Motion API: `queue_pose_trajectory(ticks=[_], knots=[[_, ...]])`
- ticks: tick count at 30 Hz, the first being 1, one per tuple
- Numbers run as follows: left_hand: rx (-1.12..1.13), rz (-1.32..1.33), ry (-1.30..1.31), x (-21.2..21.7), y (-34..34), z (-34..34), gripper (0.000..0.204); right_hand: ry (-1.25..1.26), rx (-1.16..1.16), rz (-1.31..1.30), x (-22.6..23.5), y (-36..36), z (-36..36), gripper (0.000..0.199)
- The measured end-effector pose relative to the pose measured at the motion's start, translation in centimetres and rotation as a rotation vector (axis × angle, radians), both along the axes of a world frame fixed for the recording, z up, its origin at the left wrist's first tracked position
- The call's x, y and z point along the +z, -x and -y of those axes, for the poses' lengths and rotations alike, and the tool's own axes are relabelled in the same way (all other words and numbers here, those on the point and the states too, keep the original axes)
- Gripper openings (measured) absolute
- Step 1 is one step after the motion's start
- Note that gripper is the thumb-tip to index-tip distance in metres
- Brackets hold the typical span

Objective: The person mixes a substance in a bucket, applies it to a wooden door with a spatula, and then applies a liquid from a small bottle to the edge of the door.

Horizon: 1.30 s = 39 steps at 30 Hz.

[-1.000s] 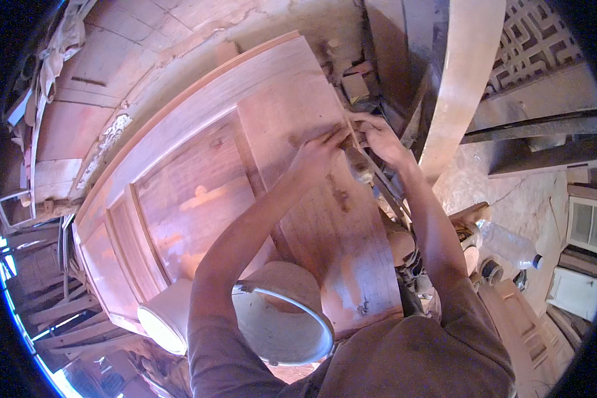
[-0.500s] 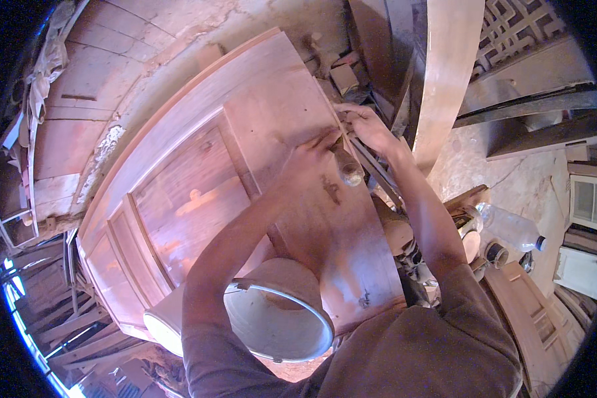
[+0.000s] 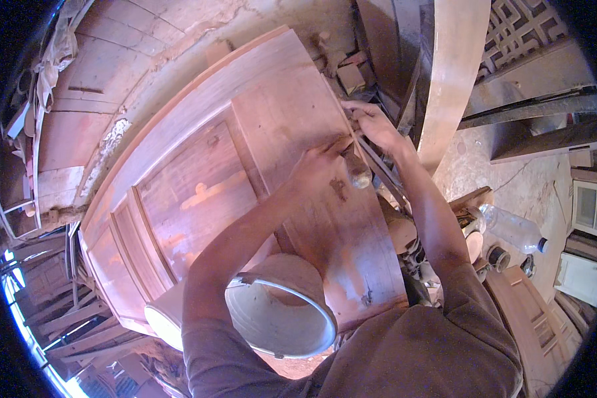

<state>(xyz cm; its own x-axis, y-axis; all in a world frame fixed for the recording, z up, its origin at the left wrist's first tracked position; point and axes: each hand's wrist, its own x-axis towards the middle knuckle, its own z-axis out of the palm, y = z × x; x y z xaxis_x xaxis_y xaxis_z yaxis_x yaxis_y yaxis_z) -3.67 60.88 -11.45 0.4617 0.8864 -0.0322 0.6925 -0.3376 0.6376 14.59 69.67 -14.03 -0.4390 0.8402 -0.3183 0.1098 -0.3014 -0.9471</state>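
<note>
A large reddish-brown panelled wooden door (image 3: 298, 119) lies before me, with orange-tan filler patches on it. My left hand (image 3: 317, 162) is over its plain board close to the right edge, fingers pressed together; whatever they hold is hidden. Opposite it, my right hand (image 3: 378, 129) is at that edge with curled fingers, and I cannot make out anything in its grip. Just below the fingertips, a clear glass-like container (image 3: 359, 174) sits on the board near the edge. A whitish bucket (image 3: 282, 312) lies tipped by my left forearm, its mouth toward me.
To the right are a clear plastic bottle (image 3: 511, 229) with a dark cap, a small round tin (image 3: 497, 257) and a panelled wood piece (image 3: 527, 308). A tall pale board (image 3: 454, 73) rises beyond my right hand. Stacked timber (image 3: 66, 318) is at lower left.
The view has shifted slightly, so the door and both hands appear a little farther right. Both hands stay at the same edge, with little visible change in their fingers.
</note>
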Motion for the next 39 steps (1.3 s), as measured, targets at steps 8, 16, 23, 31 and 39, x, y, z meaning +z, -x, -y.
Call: queue_pose_trajectory(ticks=[8, 16, 23, 31, 39], knots=[[-0.091, 0.120, 0.153, -0.3, -0.2, 0.6, 0.037, 0.009, 0.010, -0.010, -2.5, -0.8, -0.5, 0.043], [-0.025, -0.030, 0.038, 5.2, 4.5, -0.4, 0.029, -0.214, 0.054, 0.086, -4.3, -0.7, -0.8, 0.036], [0.165, -0.189, 0.135, 10.0, 12.3, 2.3, 0.030, -0.090, -0.023, -0.022, -5.2, 0.3, -0.9, 0.038], [0.354, 0.107, 0.195, 15.1, 11.2, 6.9, 0.027, -0.078, -0.060, -0.026, -5.5, 0.3, -0.9, 0.034], [0.382, 0.225, 0.195, 14.0, 11.0, 8.4, 0.027, 0.012, -0.084, -0.061, -5.2, 0.4, -1.0, 0.040]])
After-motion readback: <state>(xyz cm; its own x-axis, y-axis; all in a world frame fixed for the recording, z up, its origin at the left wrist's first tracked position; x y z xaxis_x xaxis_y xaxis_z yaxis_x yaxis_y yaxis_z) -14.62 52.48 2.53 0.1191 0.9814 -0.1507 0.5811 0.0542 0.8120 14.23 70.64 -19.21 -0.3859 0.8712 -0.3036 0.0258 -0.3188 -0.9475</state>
